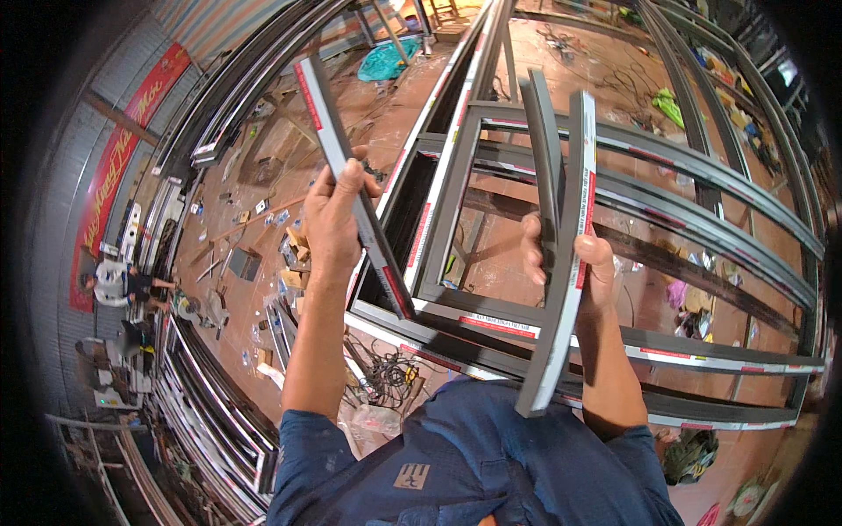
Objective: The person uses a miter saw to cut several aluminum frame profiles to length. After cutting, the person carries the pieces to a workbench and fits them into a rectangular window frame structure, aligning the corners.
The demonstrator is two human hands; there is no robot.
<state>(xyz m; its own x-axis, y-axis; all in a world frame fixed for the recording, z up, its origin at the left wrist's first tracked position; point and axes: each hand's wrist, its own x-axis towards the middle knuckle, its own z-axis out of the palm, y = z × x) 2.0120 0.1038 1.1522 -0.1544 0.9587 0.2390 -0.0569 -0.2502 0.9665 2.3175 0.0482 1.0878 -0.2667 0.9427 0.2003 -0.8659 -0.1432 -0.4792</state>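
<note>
My left hand (333,215) is closed around a dark grey metal profile strip (317,110) with white and red film on one face. That strip slants down toward the corner of a dark metal frame (504,324) lying in front of me. My right hand (598,272) grips a similar profile (561,320) held nearly upright, its lower end close to my shirt. Another grey profile (544,153) stands beside it, between its thumb and fingers, crossing in front of the frame; whether the hand grips this one firmly too is hard to tell.
More long frames (763,171) stretch to the right. Stacked profiles (219,421) lie at left, near a seated person (118,285). Tangled cables (386,373), a teal bag (388,60), a green bag (668,107) and scraps litter the tiled floor. A red banner (132,131) hangs on the wall.
</note>
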